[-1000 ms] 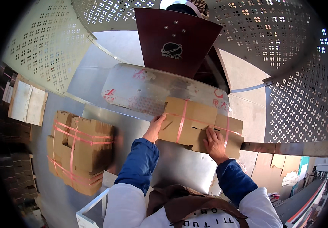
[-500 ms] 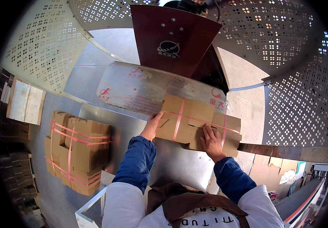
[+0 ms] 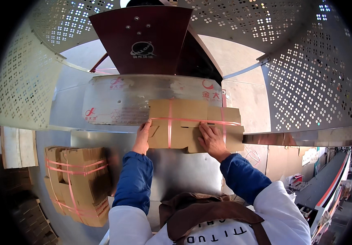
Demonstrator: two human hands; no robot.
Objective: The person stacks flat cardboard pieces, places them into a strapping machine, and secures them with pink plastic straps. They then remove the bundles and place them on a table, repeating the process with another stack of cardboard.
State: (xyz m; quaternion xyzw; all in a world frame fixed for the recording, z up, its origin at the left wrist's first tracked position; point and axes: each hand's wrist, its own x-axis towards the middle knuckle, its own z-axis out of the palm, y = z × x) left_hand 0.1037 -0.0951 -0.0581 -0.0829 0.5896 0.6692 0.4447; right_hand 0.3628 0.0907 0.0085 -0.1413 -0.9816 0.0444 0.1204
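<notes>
Head view: cardboard bundle (image 3: 184, 110), pink-strapped, ctr. My L hand (image 3: 142, 139): at its 9 o'clock edge, can't tell if clamped. My R hand (image 3: 214, 142): flat atop, approx. 5 o'clock, fingers (image 3: 206, 129) slightly apart. 2nd bundle (image 3: 82, 179): 8 o'clock.

One left hand (image 3: 142, 139) and one right hand (image 3: 213, 143), centre; two strapped cardboard bundles (image 3: 188, 110) (image 3: 82, 185), centre and lower left; one dark red panel (image 3: 143, 28), top; stacked pieces (image 3: 37, 218), bottom left, too dark to count.
</notes>
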